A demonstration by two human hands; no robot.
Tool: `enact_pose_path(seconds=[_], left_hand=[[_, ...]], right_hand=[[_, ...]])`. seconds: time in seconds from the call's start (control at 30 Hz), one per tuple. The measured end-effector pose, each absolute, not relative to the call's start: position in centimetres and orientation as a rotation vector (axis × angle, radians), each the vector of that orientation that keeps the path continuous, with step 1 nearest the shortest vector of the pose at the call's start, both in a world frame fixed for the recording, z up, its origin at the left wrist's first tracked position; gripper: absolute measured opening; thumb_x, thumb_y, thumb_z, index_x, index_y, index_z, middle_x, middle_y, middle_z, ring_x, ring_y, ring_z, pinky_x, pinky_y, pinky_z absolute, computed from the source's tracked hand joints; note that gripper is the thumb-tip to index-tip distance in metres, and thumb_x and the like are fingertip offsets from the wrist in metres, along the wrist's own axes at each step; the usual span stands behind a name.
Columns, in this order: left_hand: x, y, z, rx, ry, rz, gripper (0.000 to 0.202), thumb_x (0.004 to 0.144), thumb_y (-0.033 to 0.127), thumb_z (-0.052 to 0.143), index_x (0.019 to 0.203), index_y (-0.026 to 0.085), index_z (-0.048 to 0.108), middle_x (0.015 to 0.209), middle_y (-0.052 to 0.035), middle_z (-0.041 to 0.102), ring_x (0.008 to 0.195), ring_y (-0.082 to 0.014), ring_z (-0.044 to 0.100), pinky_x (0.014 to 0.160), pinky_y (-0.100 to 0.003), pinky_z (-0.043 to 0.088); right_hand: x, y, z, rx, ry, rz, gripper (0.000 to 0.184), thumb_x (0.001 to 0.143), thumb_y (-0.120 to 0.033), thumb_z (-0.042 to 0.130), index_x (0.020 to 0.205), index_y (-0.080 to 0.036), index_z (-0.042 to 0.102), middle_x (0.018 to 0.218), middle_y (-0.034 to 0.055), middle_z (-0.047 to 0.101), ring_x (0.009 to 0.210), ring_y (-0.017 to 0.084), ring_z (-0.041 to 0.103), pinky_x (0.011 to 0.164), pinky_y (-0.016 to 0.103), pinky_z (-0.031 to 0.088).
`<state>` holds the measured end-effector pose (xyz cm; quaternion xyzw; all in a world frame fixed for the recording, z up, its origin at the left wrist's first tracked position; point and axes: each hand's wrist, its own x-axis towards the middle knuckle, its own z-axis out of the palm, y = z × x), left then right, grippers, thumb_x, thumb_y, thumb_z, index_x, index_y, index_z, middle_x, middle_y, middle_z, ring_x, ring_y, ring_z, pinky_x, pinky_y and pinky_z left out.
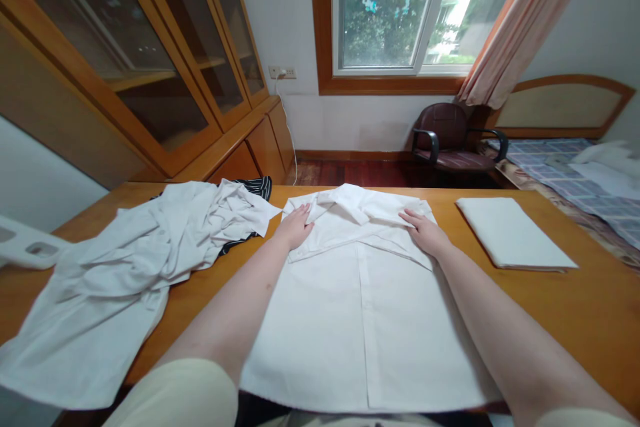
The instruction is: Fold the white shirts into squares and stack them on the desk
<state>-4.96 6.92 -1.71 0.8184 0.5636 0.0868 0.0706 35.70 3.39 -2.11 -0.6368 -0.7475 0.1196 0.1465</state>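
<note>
A white shirt lies flat on the wooden table in front of me, its collar end folded toward the far side. My left hand rests flat, fingers stretched out, on the shirt's far left part. My right hand lies flat with fingers together on the far right part, over a folded-in flap. Neither hand grips anything.
A heap of crumpled white cloth with a striped dark garment lies at the left. A folded white cloth sits at the right. Beyond the table stand a glass-door cabinet, a dark armchair and a bed.
</note>
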Motion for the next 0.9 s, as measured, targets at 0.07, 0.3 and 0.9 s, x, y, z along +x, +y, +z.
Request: enact_pose_path(seconds=[0.07,0.3,0.9], left_hand=[[-5.0,7.1,-1.8,2.465,1.711,0.325,0.058,0.087,0.036,0.040,0.138,0.009,0.041,0.148,-0.0116,0.035,0.137,-0.0221,0.030,0.113,-0.034,0.022],[-5.7,6.4,-1.8,2.333,1.668,0.605,0.038,0.084,0.022,0.042,0.114,0.024,0.065,0.127,-0.0011,0.060,0.129,-0.0209,0.044,0.112,-0.040,0.028],[-10.0,5.5,-0.1,1.717,1.685,1.564,0.020,0.068,0.024,0.047,0.064,0.019,0.065,0.072,-0.0027,0.064,0.078,-0.0187,0.061,0.079,-0.030,0.049]], right_hand=[[35.6,3.5,-2.1,-1.837,-2.123,0.350,0.048,0.086,-0.021,0.042,0.132,-0.028,0.054,0.144,-0.0013,0.042,0.133,0.023,0.038,0.113,0.041,0.027],[36.0,3.3,-2.2,-1.718,-1.941,0.469,0.048,0.084,-0.018,0.040,0.128,-0.027,0.057,0.139,0.0001,0.050,0.129,0.019,0.042,0.110,0.039,0.030],[39.2,1.1,-1.4,-1.384,-1.174,0.242,0.022,0.072,-0.032,0.046,0.071,-0.018,0.063,0.076,0.0093,0.066,0.084,0.026,0.061,0.075,0.034,0.047]])
